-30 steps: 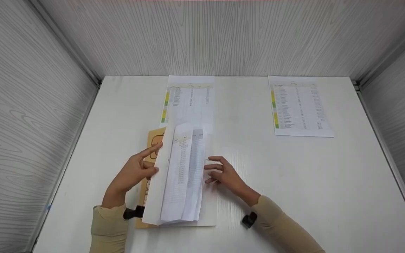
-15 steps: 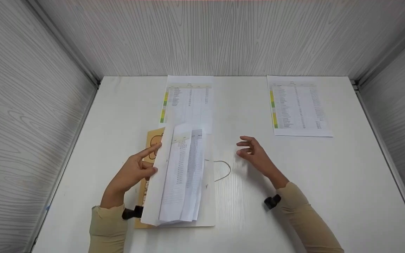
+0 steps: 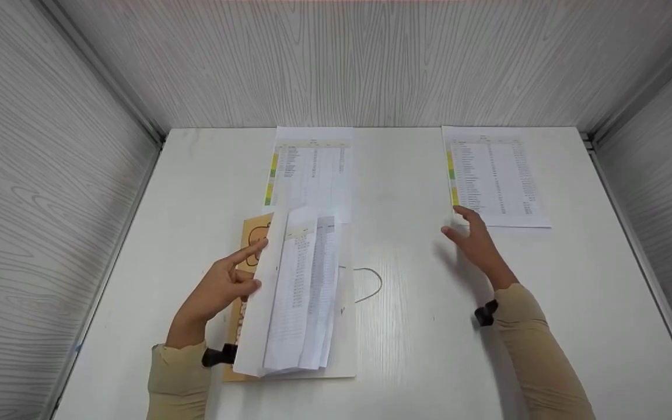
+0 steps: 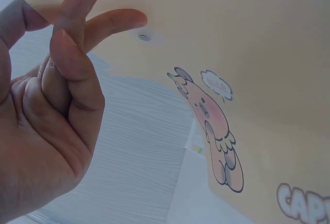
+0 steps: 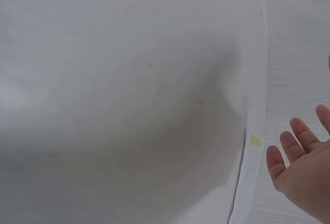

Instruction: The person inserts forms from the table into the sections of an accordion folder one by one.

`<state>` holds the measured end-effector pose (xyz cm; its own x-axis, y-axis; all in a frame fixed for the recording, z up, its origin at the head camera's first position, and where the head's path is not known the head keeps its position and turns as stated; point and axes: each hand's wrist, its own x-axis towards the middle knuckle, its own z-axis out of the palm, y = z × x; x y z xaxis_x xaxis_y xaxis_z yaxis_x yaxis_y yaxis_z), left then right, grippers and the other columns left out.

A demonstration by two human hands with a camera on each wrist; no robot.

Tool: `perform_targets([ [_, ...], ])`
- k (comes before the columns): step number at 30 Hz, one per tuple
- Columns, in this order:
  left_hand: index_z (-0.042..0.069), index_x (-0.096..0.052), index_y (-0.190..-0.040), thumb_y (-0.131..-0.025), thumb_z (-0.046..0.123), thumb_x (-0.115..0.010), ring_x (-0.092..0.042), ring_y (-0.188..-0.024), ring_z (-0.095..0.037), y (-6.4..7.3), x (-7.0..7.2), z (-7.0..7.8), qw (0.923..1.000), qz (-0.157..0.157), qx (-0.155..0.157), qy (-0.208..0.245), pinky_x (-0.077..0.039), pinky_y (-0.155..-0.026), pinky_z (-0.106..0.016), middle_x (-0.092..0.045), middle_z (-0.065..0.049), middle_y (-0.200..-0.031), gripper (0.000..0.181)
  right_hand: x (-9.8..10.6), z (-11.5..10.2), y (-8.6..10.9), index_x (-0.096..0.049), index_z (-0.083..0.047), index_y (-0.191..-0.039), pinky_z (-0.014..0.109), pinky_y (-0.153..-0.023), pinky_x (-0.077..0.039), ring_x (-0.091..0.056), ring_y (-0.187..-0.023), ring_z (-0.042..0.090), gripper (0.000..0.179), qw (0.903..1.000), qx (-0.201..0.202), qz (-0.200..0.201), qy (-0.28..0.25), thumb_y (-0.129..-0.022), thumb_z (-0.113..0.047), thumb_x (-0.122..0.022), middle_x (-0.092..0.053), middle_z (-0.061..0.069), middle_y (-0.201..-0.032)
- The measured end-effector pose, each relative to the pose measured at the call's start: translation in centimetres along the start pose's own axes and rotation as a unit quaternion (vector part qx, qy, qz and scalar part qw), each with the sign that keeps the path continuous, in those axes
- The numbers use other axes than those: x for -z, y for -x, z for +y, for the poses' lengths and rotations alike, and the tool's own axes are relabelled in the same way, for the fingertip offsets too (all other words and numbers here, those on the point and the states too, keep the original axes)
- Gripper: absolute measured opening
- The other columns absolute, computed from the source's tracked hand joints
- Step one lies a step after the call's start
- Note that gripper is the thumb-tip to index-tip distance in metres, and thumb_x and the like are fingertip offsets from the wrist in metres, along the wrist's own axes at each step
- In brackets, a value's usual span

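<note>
My left hand (image 3: 219, 289) holds up the left edge of a tan folder's raised cover (image 3: 263, 291), thumb and index finger at that edge. In the left wrist view the outside of the cover (image 4: 273, 105) shows a cartoon animal, part of some lettering and a small metal dot by a fingertip. Printed sheets (image 3: 304, 291) lean inside the folder. A thin curved strand (image 3: 381, 286) sticks out on its right. At the lower left corner of the far-right printed sheet (image 3: 496, 181) is my right hand (image 3: 479, 242), fingers spread apart; contact cannot be told.
Another printed sheet (image 3: 315, 169) with coloured tabs lies behind the folder, partly covered by it. All stands on a white table (image 3: 406, 326) with grey wood-grain panels (image 3: 371, 64) at the back and sides.
My right hand has left the folder's right edge and moved right and away to the far-right sheet, uncovering the curved strand. The left hand and cover have stayed almost still.
</note>
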<state>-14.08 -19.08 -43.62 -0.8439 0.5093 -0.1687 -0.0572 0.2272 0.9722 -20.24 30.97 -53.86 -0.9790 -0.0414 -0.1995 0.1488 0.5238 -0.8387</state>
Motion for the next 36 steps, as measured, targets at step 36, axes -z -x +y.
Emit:
perform_targets([
  [36, 0.008, -0.03, -0.152, -0.087, -0.006, -0.055, -0.032, -0.045, -0.005, -0.3, -0.1, -0.3, 0.9998, -0.003, 0.0, -0.019, -0.038, -0.051, -0.021, -0.036, 0.009, -0.05, 0.071, 2.2, 3.5, 0.8, -0.055, -0.008, -0.133, 0.064, -0.104, -0.02, -0.034, -0.121, 0.046, 0.042, 0.9697, -0.023, -0.019, 0.242, -0.094, -0.022, -0.059, -0.035, 0.026, -0.136],
])
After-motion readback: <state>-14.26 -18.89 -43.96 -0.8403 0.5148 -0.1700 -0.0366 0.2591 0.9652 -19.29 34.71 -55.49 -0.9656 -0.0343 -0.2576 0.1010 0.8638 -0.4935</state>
